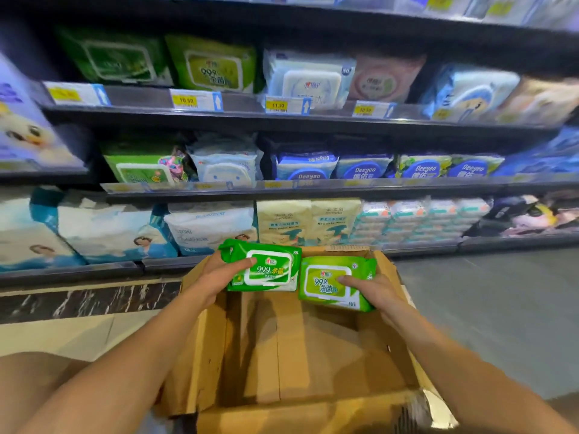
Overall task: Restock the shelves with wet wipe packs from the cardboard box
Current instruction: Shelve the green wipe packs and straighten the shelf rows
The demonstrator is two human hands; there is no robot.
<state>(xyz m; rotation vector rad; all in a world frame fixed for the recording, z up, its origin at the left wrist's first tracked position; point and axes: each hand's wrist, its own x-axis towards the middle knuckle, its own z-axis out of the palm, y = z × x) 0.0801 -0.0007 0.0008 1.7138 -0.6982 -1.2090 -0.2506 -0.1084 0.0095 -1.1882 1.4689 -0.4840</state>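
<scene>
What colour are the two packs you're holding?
Bright green with white trim: left pack, right pack. Head view.

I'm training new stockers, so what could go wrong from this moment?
The left hand grips a darker green wet wipe pack, the right hand a lime green wet wipe pack; these lookalikes could be swapped between the dark green shelf packs and lime green shelf packs above. Each is held by one end only, so either might slip while lifted.
</scene>
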